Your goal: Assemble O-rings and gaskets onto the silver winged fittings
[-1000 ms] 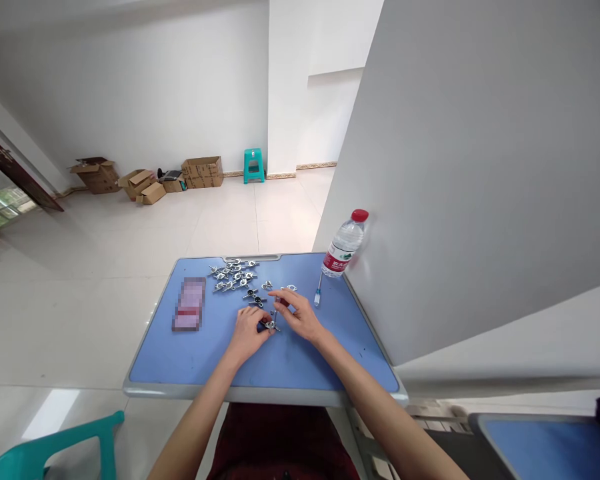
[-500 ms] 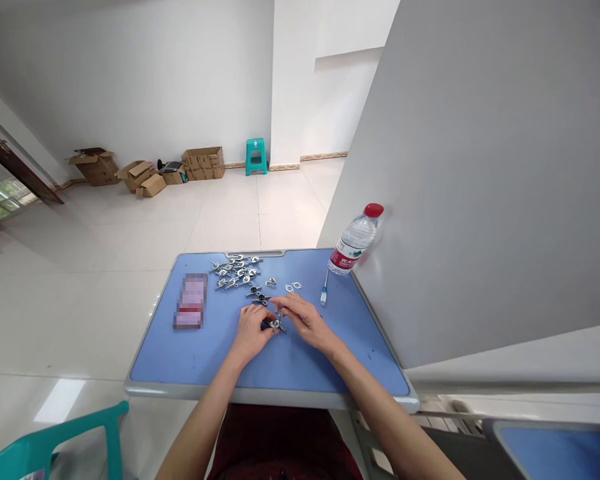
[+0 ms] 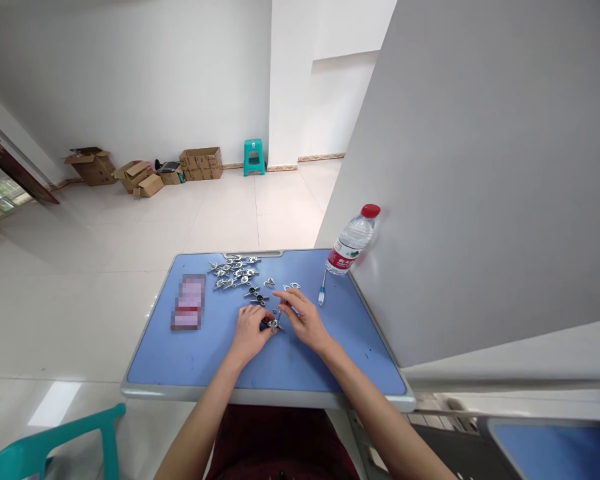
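My left hand (image 3: 251,330) pinches a small silver metal fitting (image 3: 273,325) with a round opening and a side stub, low over the blue tabletop. From above, my right hand (image 3: 305,321) grips what looks like a small screwdriver (image 3: 280,313), its thin shaft pointing down at the fitting. Most of its handle is hidden by my fingers. Just beyond my hands lie two fittings with dark centres (image 3: 260,299). Past them is a pile of silver metal fittings (image 3: 235,272). A loose metal piece (image 3: 269,283) and flat oval plates (image 3: 295,285) rest nearby.
A blue-handled screwdriver (image 3: 321,295) lies right of my hands, near a water bottle (image 3: 353,243) against the grey panel. A blurred pinkish flat object (image 3: 189,302) is on the left of the table (image 3: 155,360). A teal stool (image 3: 254,158) and cardboard boxes (image 3: 200,164) stand by the wall.
My right hand has tilted slightly and its fingers have shifted on the small tool above the fitting. My left hand keeps its hold. The whole view has moved a little.
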Motion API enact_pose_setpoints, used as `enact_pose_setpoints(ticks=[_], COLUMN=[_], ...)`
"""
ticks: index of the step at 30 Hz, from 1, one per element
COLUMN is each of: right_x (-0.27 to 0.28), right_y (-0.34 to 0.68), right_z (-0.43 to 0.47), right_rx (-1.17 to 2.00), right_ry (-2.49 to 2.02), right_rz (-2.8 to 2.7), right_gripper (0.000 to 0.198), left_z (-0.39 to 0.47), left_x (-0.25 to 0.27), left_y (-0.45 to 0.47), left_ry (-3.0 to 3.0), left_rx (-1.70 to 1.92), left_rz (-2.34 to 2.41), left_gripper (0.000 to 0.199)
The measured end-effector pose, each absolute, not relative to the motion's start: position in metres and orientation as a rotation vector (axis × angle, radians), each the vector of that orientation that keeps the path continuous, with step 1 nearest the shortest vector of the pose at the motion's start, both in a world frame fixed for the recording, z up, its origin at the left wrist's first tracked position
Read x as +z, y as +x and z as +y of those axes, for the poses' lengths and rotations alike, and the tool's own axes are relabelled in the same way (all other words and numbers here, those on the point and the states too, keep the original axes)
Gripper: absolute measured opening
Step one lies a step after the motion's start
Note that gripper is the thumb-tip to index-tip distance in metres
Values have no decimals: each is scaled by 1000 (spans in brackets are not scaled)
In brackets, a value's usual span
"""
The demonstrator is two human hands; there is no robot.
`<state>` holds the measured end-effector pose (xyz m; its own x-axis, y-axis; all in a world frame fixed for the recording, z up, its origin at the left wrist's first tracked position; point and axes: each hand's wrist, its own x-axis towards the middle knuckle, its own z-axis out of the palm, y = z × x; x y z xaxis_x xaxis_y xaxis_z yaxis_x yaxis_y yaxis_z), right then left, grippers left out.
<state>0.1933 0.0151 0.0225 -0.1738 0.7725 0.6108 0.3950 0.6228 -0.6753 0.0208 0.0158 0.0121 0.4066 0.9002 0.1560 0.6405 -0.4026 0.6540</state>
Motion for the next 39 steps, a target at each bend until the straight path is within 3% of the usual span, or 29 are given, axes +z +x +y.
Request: enact_pose_setpoints(ticks=[13,24,39], right_x=[25,24,27], right_y=[198,200,201], right_z=[13,10,12], right_rx=[517,734,769], right_ry=[-923,-907,-835], right_rz=[-1775,-1772,-1821], right_gripper=[21,30,32], left_z=[16,16,16], left_x=[12,11,11], left_y=[21,20,21], left_ry=[2167,2164,2168], left_rx=[692,693,700], left_rz=[1306,1310,1318], left_gripper=[8,7,10])
